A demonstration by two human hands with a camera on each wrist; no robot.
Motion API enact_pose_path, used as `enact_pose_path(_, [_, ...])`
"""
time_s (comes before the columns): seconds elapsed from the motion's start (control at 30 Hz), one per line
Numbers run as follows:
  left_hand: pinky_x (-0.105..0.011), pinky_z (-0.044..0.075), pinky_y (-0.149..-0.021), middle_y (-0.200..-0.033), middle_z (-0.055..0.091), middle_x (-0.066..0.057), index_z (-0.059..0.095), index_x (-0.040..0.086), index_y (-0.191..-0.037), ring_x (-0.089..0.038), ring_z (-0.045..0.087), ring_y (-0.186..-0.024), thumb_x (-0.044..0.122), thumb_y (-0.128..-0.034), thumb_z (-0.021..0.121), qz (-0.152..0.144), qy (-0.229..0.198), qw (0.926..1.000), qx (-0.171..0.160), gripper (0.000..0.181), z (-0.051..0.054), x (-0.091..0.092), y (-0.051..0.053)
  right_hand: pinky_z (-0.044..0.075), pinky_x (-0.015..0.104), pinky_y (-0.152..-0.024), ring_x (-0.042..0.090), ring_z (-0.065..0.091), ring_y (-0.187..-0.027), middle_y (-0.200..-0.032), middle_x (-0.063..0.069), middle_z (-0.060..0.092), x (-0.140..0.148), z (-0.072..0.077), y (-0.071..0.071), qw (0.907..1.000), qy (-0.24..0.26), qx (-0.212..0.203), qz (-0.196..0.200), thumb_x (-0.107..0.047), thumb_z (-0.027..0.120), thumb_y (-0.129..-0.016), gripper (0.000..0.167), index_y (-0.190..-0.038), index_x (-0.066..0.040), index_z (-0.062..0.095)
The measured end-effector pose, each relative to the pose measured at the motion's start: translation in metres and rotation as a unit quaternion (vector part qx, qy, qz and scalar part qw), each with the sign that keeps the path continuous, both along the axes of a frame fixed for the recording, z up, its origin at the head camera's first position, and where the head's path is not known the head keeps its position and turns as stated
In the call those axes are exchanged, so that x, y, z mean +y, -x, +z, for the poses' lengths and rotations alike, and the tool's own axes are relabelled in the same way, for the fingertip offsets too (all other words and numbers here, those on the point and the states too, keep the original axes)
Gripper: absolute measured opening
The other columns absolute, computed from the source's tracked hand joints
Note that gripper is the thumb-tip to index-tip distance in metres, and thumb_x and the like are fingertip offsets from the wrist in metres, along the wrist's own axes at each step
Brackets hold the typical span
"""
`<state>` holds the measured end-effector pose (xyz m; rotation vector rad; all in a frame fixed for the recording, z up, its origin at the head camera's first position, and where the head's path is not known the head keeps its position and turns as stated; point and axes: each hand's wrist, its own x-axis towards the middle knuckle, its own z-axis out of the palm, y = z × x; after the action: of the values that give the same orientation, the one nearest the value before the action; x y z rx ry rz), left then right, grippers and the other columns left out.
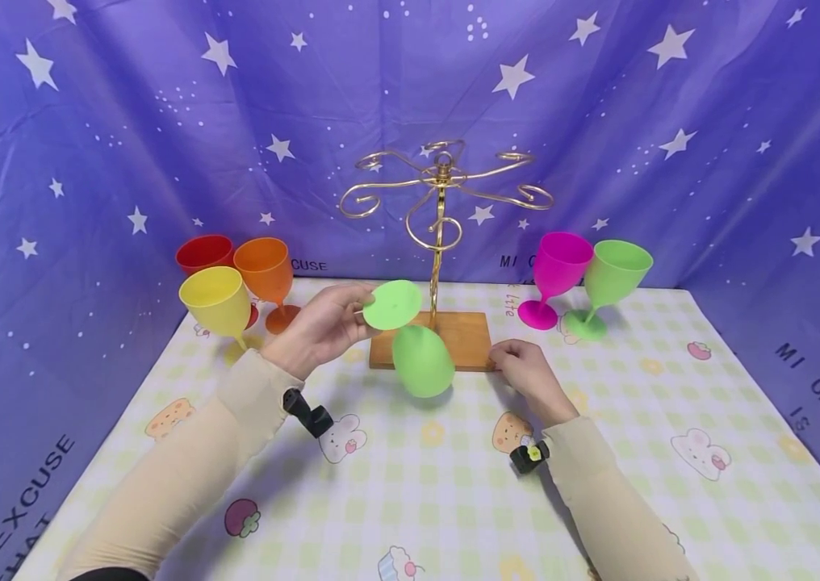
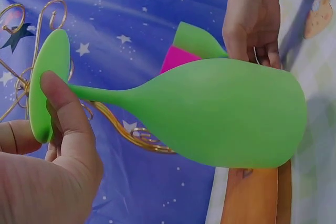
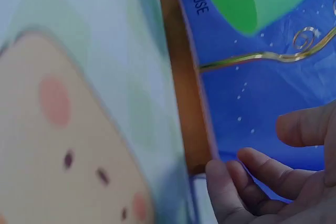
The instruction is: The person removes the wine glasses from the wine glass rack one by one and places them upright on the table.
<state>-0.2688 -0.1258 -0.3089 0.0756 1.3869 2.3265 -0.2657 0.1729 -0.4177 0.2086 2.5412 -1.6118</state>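
Observation:
My left hand pinches the round foot of a light green plastic goblet by its rim. The goblet hangs upside down, bowl lowest, in front of a gold metal stand with curled arms. In the left wrist view, the thumb lies on one face of the foot and fingers on the other. My right hand is at the right front corner of the stand's wooden base. Its fingertips touch the base's corner in the right wrist view, while the thumb stands apart, pinching nothing.
Red, orange and yellow goblets stand upright at the left. Magenta and green ones stand at the right. A checked tablecloth covers the table, and a blue starry curtain surrounds it.

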Motion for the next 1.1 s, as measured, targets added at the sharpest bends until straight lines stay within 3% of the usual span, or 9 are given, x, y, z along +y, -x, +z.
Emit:
enact_pose_path(0.17, [-0.026,0.053,-0.071,-0.106,0.055,-0.012,0.052,-0.008,-0.116,-0.018,0.056,-0.082,-0.001,-0.0922,0.039,-0.004,-0.020,0.9998,0.008,0.028,0.001,0.004,-0.002,0.055,0.039,-0.081,0.030,0.062,-0.090,-0.099,0.019,0.062,-0.010,0.011,-0.006,0.9957,0.086,0.008,0.033,-0.030,0.045,-0.101,0.046,-0.112,0.013,0.057])
enact_pose_path(0.3, [-0.024,0.052,-0.068,-0.104,0.055,-0.013,0.051,-0.010,-0.116,-0.017,0.055,-0.080,-0.001,-0.0926,0.039,-0.003,-0.033,0.9994,0.012,0.028,0.000,0.007,-0.002,0.056,0.038,-0.077,0.025,0.066,-0.079,-0.087,0.013,0.064,-0.018,0.019,-0.010,0.9827,0.174,-0.028,0.057,-0.042,0.042,-0.101,0.056,-0.109,0.012,0.055])
enact_pose_path(0.43, [-0.023,0.052,-0.067,-0.106,0.054,-0.013,0.051,-0.009,-0.118,-0.017,0.056,-0.079,0.000,-0.0933,0.038,0.001,-0.051,0.9987,0.008,0.029,-0.002,0.007,-0.001,0.056,0.040,-0.079,0.021,0.066,-0.076,-0.085,0.010,0.065,-0.021,0.023,-0.014,0.9692,0.228,-0.049,0.080,-0.041,0.046,-0.100,0.050,-0.106,0.007,0.057])
enact_pose_path(0.57, [-0.023,0.051,-0.065,-0.106,0.054,-0.013,0.052,-0.007,-0.116,-0.016,0.056,-0.076,-0.001,-0.0929,0.038,0.012,-0.070,0.9975,-0.003,0.028,-0.007,0.006,-0.001,0.051,0.044,-0.088,0.022,0.067,-0.082,-0.090,0.011,0.067,-0.016,0.023,-0.015,0.9401,0.318,-0.056,0.111,-0.022,0.054,-0.098,0.027,-0.105,0.003,0.061])
enact_pose_path(0.67, [-0.024,0.051,-0.066,-0.109,0.053,-0.014,0.052,-0.006,-0.117,-0.017,0.057,-0.078,0.000,-0.0934,0.038,0.015,-0.086,0.9960,-0.015,0.028,-0.012,0.006,-0.001,0.049,0.043,-0.090,0.023,0.067,-0.087,-0.097,0.011,0.068,-0.011,0.021,-0.015,0.9029,0.405,-0.068,0.126,-0.010,0.054,-0.097,0.015,-0.104,-0.001,0.064])
enact_pose_path(0.77, [-0.022,0.050,-0.066,-0.113,0.051,-0.013,0.050,-0.005,-0.120,-0.016,0.057,-0.078,0.000,-0.0940,0.037,0.017,-0.101,0.9944,-0.025,0.030,-0.017,0.006,-0.001,0.050,0.040,-0.091,0.023,0.067,-0.092,-0.101,0.012,0.068,-0.005,0.020,-0.014,0.8621,0.479,-0.084,0.142,-0.006,0.053,-0.097,0.016,-0.105,-0.002,0.065])
enact_pose_path(0.83, [-0.021,0.050,-0.066,-0.113,0.050,-0.013,0.049,-0.006,-0.122,-0.015,0.056,-0.078,0.000,-0.0940,0.037,0.022,-0.114,0.9928,-0.032,0.031,-0.021,0.006,-0.001,0.049,0.040,-0.093,0.024,0.066,-0.096,-0.103,0.013,0.068,-0.002,0.020,-0.013,0.8436,0.504,-0.091,0.160,-0.006,0.051,-0.098,0.017,-0.106,-0.001,0.065])
enact_pose_path(0.9, [-0.021,0.048,-0.066,-0.113,0.049,-0.012,0.047,-0.006,-0.124,-0.014,0.055,-0.078,0.001,-0.0942,0.036,0.028,-0.124,0.9912,-0.039,0.032,-0.025,0.006,-0.001,0.049,0.040,-0.093,0.024,0.066,-0.097,-0.103,0.013,0.069,0.001,0.020,-0.011,0.8341,0.515,-0.090,0.175,-0.005,0.049,-0.098,0.018,-0.106,-0.001,0.065])
enact_pose_path(1.1, [-0.021,0.047,-0.067,-0.114,0.049,-0.012,0.039,-0.005,-0.130,-0.015,0.055,-0.084,0.004,-0.0975,0.034,0.038,-0.136,0.9884,-0.056,0.034,-0.039,0.006,-0.002,0.053,0.039,-0.086,0.024,0.068,-0.093,-0.098,0.013,0.070,0.005,0.022,-0.009,0.8316,0.522,-0.072,0.175,-0.004,0.046,-0.099,0.019,-0.101,-0.002,0.065])
